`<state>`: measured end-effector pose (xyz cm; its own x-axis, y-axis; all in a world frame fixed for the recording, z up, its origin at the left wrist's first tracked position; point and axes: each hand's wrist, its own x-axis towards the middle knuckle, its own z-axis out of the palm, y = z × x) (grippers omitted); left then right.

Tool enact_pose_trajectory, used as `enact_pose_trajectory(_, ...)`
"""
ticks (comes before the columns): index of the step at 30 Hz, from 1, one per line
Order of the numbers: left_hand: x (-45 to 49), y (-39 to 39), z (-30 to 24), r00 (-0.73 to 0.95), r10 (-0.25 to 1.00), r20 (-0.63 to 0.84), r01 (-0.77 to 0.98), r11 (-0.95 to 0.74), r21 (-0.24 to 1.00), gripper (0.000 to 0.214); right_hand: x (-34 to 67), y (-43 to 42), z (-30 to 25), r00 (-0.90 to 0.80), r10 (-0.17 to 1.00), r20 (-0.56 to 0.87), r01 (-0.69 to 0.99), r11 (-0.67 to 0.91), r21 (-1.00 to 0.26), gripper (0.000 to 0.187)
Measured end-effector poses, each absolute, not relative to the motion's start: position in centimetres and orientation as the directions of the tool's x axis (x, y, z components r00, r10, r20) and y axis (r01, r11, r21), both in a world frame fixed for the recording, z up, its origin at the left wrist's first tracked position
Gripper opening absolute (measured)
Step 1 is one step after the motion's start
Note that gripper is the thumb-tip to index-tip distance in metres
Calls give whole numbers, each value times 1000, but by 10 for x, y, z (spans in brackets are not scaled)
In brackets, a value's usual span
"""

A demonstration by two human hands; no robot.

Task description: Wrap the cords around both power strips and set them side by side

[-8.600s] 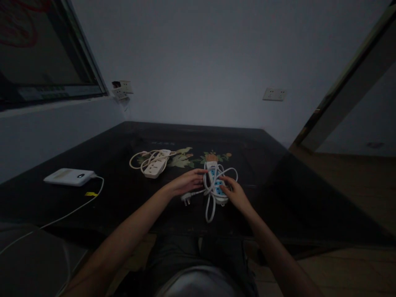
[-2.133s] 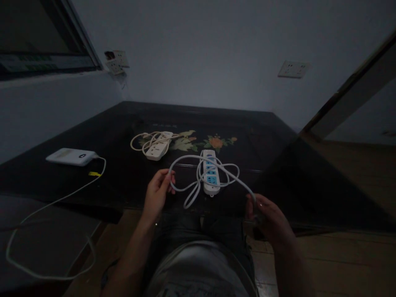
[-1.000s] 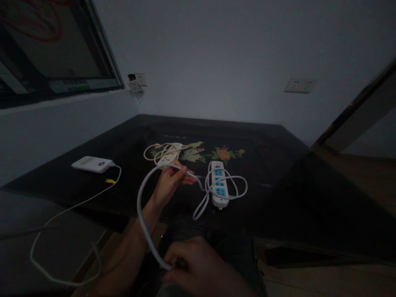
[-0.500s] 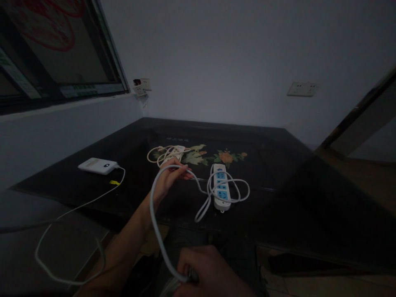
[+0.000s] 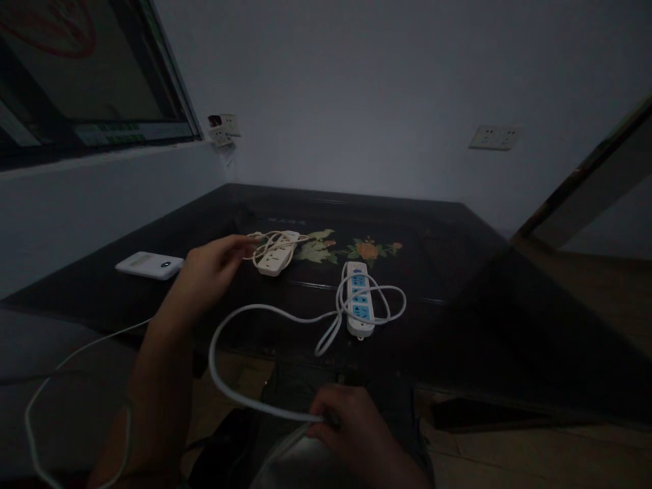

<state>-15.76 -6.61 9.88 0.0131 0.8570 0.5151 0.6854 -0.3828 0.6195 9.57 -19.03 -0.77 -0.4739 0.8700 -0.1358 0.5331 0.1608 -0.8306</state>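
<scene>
My right hand [image 5: 351, 428] is closed on the end of a white power cord [image 5: 239, 390], low in front of me. From there the cord bows out left, then runs back to a white power strip [image 5: 360, 318] with blue socket faces. Several loops of the cord lie over that strip. My left hand [image 5: 216, 261] is stretched over the table with fingers extended, holding nothing that I can see. Its fingertips reach the loops of a cream power strip [image 5: 275, 259] wound in its own cord; whether they touch is unclear.
On the left of the dark table [image 5: 428, 238] lies a white power bank-like device [image 5: 147, 265], partly behind my left arm. A thin white cable [image 5: 81, 350] hangs past the table edge. Wall sockets [image 5: 494, 137] and a window [image 5: 96, 75] are beyond.
My left hand has let go of the white cord and moved left, beside the cream strip. The cord has dropped into a wider loop. My right hand still holds its end.
</scene>
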Motion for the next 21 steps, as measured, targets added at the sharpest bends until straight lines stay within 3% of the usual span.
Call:
enact_pose_trajectory(2, -137, -80, 99, 135, 847, 515, 715, -443, 540, 28, 93, -191, -10, -445, 888, -115, 560, 176, -810, 10)
enact_pose_trajectory(5, -100, -95, 83, 436, 846, 307, 706, -533, 467, 30, 90, -190, -12, -409, 910, -68, 610, 217, -762, 11)
enact_pose_trajectory(7, -81, -96, 64, 506, 844, 179, 747, -532, 398, 28, 93, -188, -14, -369, 929, 1, 644, 256, -721, 13)
enact_pose_trajectory(10, -68, -88, 36, 507, 861, 23, 823, -492, 284, 25, 106, -180, -17, -309, 940, 142, 695, 325, -641, 12)
enact_pose_trajectory(13, -67, -75, 19, 488, 872, -24, 852, -471, 227, 23, 123, -168, -14, -290, 922, 257, 743, 386, -546, 11)
enact_pose_trajectory(21, -62, -55, -1, 399, 917, 16, 855, -379, 354, 26, 155, -147, -21, -458, 741, 491, 719, 634, -286, 14)
